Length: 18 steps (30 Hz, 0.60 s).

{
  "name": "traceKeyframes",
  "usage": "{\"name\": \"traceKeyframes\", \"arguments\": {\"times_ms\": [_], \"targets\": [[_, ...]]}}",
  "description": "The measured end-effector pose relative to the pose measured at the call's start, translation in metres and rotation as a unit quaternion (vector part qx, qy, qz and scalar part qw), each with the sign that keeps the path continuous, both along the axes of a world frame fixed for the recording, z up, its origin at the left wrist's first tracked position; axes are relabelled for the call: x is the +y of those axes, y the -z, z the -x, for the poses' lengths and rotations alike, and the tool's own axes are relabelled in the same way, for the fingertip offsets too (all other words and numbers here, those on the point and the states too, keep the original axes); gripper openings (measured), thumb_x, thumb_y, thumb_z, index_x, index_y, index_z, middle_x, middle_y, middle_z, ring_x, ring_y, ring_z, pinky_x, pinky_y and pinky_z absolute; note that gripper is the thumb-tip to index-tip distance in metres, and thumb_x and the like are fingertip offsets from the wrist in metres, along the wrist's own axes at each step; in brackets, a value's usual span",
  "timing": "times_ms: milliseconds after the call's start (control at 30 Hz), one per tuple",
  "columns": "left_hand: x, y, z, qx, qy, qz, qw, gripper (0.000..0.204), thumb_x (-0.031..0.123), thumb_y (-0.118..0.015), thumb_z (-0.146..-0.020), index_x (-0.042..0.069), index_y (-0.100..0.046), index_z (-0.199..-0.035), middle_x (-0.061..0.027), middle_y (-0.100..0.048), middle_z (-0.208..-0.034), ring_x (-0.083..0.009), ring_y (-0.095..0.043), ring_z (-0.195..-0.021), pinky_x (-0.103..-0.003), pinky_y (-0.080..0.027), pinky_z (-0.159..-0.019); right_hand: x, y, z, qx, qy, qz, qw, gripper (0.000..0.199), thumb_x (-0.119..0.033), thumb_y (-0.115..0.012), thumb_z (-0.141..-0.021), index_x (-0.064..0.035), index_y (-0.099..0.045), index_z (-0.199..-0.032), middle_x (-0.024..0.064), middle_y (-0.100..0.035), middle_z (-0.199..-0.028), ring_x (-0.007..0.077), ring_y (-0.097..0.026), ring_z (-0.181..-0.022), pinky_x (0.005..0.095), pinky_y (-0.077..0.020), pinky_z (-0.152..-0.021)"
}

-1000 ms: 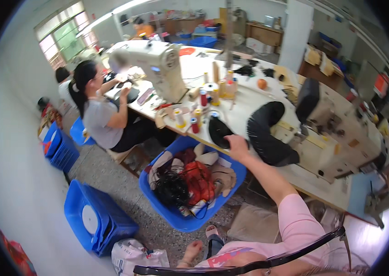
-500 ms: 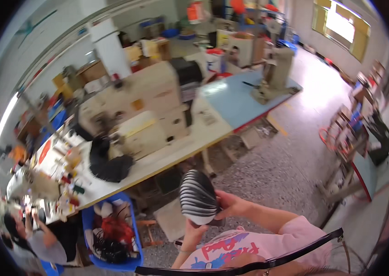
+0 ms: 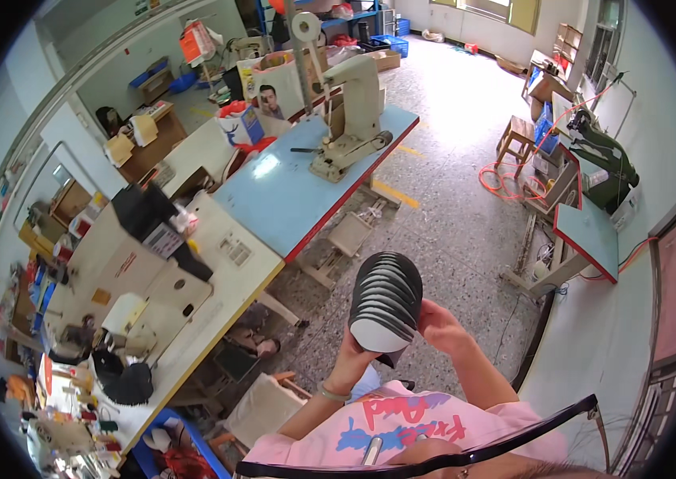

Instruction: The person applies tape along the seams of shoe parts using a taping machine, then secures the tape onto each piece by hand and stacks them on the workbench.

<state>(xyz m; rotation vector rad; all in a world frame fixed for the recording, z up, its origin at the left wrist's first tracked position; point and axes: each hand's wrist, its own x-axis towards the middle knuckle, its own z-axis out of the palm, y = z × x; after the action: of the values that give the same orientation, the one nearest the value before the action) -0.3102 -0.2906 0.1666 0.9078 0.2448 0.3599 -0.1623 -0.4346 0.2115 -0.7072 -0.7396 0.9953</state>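
The left hand (image 3: 356, 350) is raised in front of the chest, fingers curled up around the near end of a stack of black pieces (image 3: 386, 299), gripping it from below and from the left. The right hand (image 3: 439, 326) comes in from the right with the forearm bent upward, its fingers closed against the stack's right side. The stack is held in the air between both hands, over the speckled floor (image 3: 450, 199), its pale bottom face turned toward the camera.

Half a second ago the stack was already between both hands, but the view has swung: the cream sewing machine (image 3: 126, 263) on the pale table (image 3: 226, 263) now lies at the left, and the blue table (image 3: 290, 199) with its tall machine (image 3: 350, 112) stands far ahead. A small blue table (image 3: 589, 231) stands at the right.

What kind of pieces the stack holds is hard to make out. The left fingertips are hidden behind it, and the near left corner is blurred clutter.
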Motion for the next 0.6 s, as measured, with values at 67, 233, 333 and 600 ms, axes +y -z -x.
{"name": "traceKeyframes", "arguments": {"times_ms": [67,233,333,600], "targets": [[0.014,-0.007,-0.021,-0.025,0.015,-0.026,0.999,0.095,-0.007,-0.072,-0.067,0.007,-0.017,-0.143,-0.0111,-0.043,-0.134,-0.0214,-0.045,-0.122,-0.036,-0.039,-0.101,0.012,0.024,-0.031,0.131,0.05,0.003,0.99,0.049,-0.024,-0.059,-0.091,0.0006,-0.042,-0.13,0.0096,-0.053,-0.125,0.0196,-0.05,-0.116,0.0356,-0.0383,-0.098],[0.075,-0.003,-0.106,-0.019,0.051,-0.23,0.972,0.097,-0.003,-0.072,-0.072,0.008,-0.01,-0.146,-0.0153,-0.04,-0.137,-0.0244,-0.044,-0.123,-0.038,-0.037,-0.102,0.09,0.0,-0.119,0.14,0.232,0.156,0.95,0.043,-0.035,-0.052,-0.094,-0.0001,-0.052,-0.119,0.0077,-0.061,-0.112,0.0168,-0.057,-0.101,0.0323,-0.0455,-0.088],[0.112,-0.01,-0.179,-0.015,0.028,-0.316,0.948,0.092,0.0,-0.071,-0.074,0.004,-0.012,-0.145,-0.0169,-0.042,-0.134,-0.0248,-0.046,-0.122,-0.037,-0.039,-0.101,0.139,-0.01,-0.192,0.136,0.351,0.187,0.908,0.035,-0.031,-0.054,-0.093,-0.0009,-0.057,-0.111,0.0074,-0.065,-0.098,0.0162,-0.063,-0.084,0.0294,-0.0519,-0.073],[0.164,-0.026,-0.347,0.009,-0.035,-0.26,0.965,0.084,0.005,-0.073,-0.075,-0.004,-0.02,-0.139,-0.0198,-0.049,-0.126,-0.0246,-0.054,-0.114,-0.035,-0.047,-0.092,0.232,-0.042,-0.378,0.121,0.276,0.152,0.941,0.029,-0.025,-0.055,-0.093,0.0008,-0.059,-0.105,0.0112,-0.066,-0.092,0.0188,-0.065,-0.074,0.0315,-0.0549,-0.066]]}}
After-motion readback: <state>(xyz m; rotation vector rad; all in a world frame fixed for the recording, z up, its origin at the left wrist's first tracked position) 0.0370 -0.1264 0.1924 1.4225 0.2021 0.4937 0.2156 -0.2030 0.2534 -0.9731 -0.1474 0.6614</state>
